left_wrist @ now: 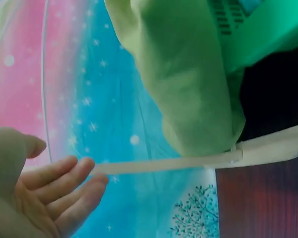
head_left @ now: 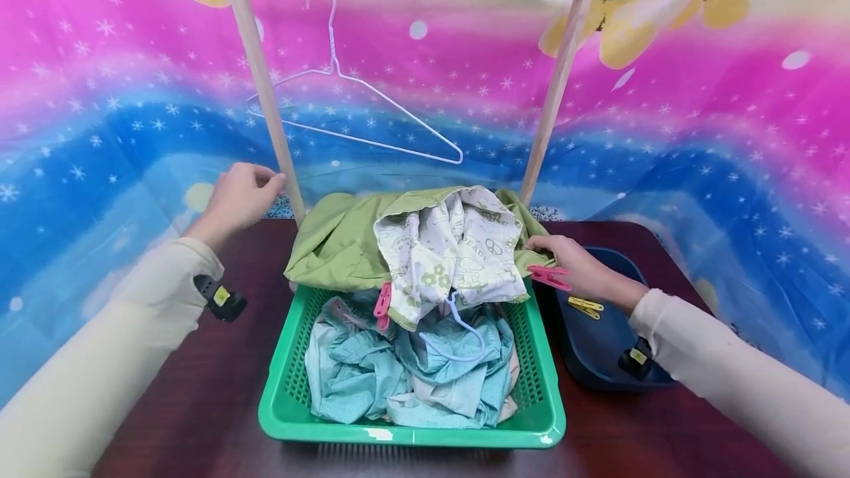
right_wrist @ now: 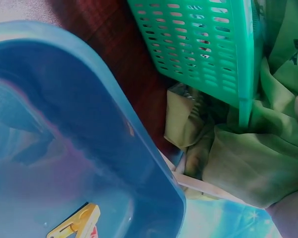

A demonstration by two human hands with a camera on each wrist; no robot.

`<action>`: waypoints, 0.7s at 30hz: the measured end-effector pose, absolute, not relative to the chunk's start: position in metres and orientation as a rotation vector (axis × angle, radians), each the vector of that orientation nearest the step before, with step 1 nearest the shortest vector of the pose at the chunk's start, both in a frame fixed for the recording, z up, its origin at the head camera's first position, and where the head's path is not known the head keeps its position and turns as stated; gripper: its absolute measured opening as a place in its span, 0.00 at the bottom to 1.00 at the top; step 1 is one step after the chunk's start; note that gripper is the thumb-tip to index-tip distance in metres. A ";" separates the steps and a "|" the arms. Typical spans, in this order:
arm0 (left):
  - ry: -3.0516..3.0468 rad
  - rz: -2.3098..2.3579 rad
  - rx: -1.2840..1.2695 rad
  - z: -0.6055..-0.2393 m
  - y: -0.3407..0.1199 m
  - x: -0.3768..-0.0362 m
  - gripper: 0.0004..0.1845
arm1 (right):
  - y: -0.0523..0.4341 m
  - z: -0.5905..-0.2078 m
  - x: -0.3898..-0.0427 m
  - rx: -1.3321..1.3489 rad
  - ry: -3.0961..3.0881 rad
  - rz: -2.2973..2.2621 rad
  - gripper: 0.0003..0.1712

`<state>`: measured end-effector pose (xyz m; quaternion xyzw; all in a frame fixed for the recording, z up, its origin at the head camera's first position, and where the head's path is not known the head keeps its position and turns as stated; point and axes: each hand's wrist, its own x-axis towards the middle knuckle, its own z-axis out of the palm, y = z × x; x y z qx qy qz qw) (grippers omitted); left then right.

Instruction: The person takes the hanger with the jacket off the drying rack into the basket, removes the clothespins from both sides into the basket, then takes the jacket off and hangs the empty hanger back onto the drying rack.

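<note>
One basket [head_left: 285,404], one hanger [head_left: 352,113], three clothespins [head_left: 548,276].

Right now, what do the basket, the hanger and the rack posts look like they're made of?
Basket: glossy green plastic, probably moulded, with slotted walls and a shiny rim. Hanger: thin white wire, likely coated metal, twisted at the neck. Rack posts: pale, matte, seemingly bare wood; the rail across the top looks white and smoother.

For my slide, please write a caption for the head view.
Right hand touches a green garment over a laundry basket; left hand near the rack post.
</note>
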<state>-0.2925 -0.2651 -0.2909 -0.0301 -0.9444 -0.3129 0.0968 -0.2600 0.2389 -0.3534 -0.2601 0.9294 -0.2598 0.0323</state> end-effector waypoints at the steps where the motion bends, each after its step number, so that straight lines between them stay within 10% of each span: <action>1: -2.811 -0.954 -0.140 -0.290 -0.263 -0.289 0.25 | 0.239 -0.353 -0.260 -0.803 2.861 -0.800 0.13; 16: -3.147 -0.786 -0.953 -0.308 -0.231 -0.240 0.44 | 0.237 -0.346 -0.264 -0.852 2.831 -0.890 0.10; 21: -3.114 -0.609 -0.886 -0.314 -0.225 -0.237 0.29 | 0.233 -0.339 -0.263 -0.817 2.848 -0.948 0.11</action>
